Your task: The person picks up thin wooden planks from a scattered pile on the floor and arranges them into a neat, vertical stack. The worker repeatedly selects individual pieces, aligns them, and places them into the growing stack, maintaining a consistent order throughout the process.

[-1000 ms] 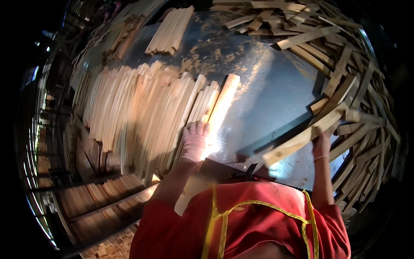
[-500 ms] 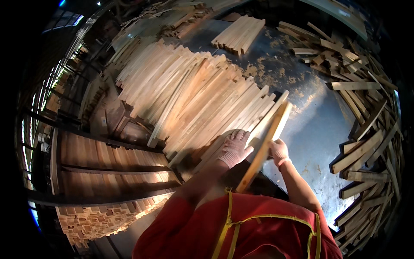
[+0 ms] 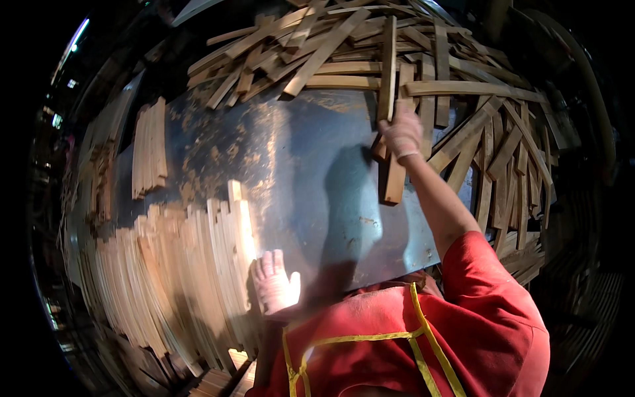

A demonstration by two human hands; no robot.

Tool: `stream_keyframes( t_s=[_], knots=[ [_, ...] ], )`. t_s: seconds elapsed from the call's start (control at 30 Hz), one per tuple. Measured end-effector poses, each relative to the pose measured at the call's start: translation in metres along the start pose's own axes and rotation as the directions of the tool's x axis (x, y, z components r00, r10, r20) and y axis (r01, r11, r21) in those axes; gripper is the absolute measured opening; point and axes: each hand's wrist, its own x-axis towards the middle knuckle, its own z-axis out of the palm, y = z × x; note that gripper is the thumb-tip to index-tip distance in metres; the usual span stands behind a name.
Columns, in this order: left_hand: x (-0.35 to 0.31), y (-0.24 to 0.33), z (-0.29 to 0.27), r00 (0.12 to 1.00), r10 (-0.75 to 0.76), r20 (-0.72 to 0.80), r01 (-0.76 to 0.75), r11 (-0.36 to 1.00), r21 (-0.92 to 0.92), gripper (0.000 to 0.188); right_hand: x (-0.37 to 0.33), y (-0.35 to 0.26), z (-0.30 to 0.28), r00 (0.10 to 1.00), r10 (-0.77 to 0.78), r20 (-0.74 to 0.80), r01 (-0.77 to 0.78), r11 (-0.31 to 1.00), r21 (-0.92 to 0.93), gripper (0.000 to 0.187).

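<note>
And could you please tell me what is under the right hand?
One stick shows on the near side of the right hand, and another stick runs away from its thumb side. What lies directly beneath the hand is covered, so its grip cannot be told.

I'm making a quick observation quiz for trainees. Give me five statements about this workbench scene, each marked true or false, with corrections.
1. The right hand is at the jumbled pile of wooden strips. True.
2. The left hand is beside the neat row of strips. True.
3. The left hand is clenched into a fist. False: its fingers are extended.
4. A smaller bundle of strips lies farther from the person than the neat row. True.
5. The person wears a plain blue top. False: the top is red with yellow trim.
</note>
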Motion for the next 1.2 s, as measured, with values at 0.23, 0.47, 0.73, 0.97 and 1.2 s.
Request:
stream_keyframes(
  t_s=[0.23, 0.47, 0.73, 0.97, 1.2],
  knots=[
    [0.135, 0.139, 0.017, 0.948, 0.108, 0.298, 0.007, 0.933, -0.36, 0.092, 0.057, 0.143, 0.035, 0.958, 0.283, -0.041, -0.279, 0.956, 0.091, 0.091],
    [0.207, 0.206, 0.028, 0.848, 0.087, 0.522, 0.313, 0.714, -0.627, 0.106, -0.076, 0.044, 0.034, 0.83, 0.141, 0.54, -0.555, 0.103, 0.826, 0.082],
    [0.112, 0.084, 0.023, 0.735, 0.428, 0.525, 0.651, -0.233, -0.722, 0.093, -0.232, 0.008, 0.011, 0.392, -0.514, 0.763, -0.895, -0.019, 0.447, 0.068],
    [-0.009, 0.052, -0.031, 0.903, -0.205, 0.378, 0.427, 0.531, -0.732, 0.057, -0.292, -0.026, 0.078, 0.329, -0.563, 0.758, -0.888, 0.089, 0.451, 0.049],
    [-0.133, -0.04, 0.037, 0.92, -0.376, -0.107, 0.39, 0.896, 0.211, 0.074, -0.266, -0.059, 0.097, 0.512, -0.233, 0.827, -0.818, -0.424, 0.388, 0.021]
  ],
)
